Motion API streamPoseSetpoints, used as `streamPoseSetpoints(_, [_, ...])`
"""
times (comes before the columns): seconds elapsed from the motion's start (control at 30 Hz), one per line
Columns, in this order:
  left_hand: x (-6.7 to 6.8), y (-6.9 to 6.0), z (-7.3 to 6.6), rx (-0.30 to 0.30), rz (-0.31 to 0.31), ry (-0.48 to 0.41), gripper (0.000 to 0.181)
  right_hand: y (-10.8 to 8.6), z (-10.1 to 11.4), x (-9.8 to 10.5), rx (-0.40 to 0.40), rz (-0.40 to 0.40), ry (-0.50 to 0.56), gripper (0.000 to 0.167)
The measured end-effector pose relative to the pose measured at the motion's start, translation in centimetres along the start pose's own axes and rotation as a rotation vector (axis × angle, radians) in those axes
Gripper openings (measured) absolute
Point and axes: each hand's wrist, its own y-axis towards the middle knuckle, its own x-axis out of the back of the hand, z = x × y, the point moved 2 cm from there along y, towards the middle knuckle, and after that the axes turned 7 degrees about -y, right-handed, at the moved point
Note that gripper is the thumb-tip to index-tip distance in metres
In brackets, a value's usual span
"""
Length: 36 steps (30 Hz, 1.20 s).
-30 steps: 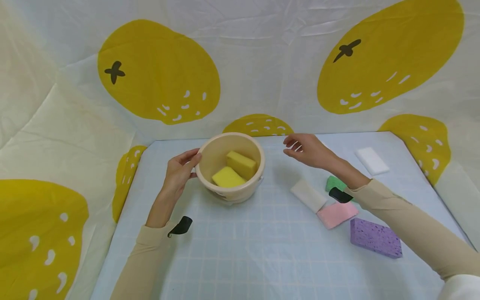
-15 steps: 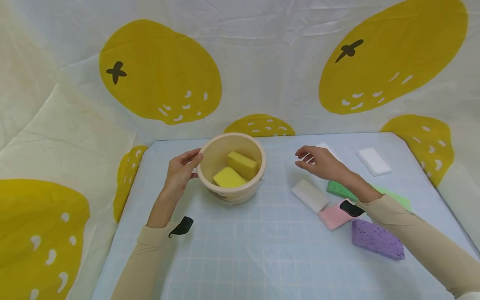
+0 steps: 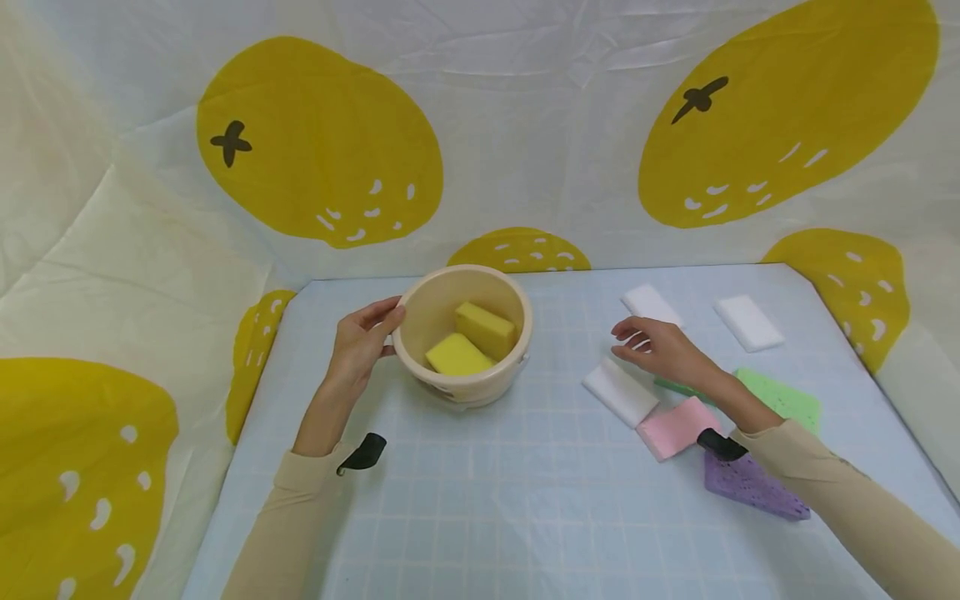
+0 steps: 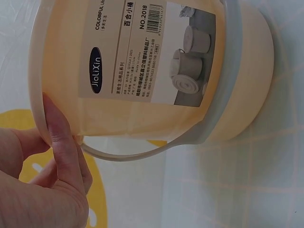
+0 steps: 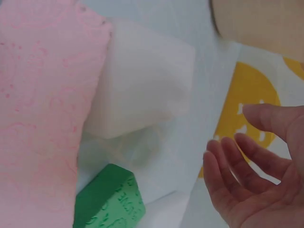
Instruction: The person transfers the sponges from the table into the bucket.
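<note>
My left hand (image 3: 356, 346) pinches the rim of a cream bucket (image 3: 483, 392) at its left side, thumb and fingers on either side of the edge. In the left wrist view the bucket (image 4: 142, 114) shows a printed label and a grey handle hanging down. Two yellow sponges (image 3: 459, 356) lie inside it. To the right, my right hand (image 3: 660, 350) hovers with nothing in its loosely bent fingers, close to a white sponge block (image 3: 618, 392). The right wrist view shows that hand (image 5: 251, 175) apart from the white block (image 5: 147, 76).
Beside the white block lies a pink sponge (image 3: 675, 427), with a dark green sponge (image 3: 675, 387) partly hidden by the right hand. A light green sponge (image 3: 787, 398) and a purple sponge (image 3: 750, 485) lie further right. Two more white blocks (image 3: 748, 322) lie toward the back.
My right hand has moved away from the bucket, to the right and toward me, uncovering a white block at the back. The left hand and bucket have stayed put.
</note>
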Motion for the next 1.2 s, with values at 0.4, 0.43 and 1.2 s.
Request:
streamPoseSetpoints(0.4, [-0.1, -0.1, 0.2, 0.005, 0.001, 0.003, 0.046, -1.7, -2.1, -2.3, -0.086, 0.078, 0.02, 0.036])
streamPoseSetpoints(0.43, [-0.1, -0.1, 0.1, 0.005, 0.001, 0.006, 0.046, -1.9, -2.2, -2.4, -0.097, 0.086, 0.025, 0.038])
streamPoseSetpoints(1.2, [0.0, 0.0, 0.0, 0.009, -0.004, 0.009, 0.045, -2.2, -1.8, -3.9, -0.171, 0.16, 0.028, 0.042])
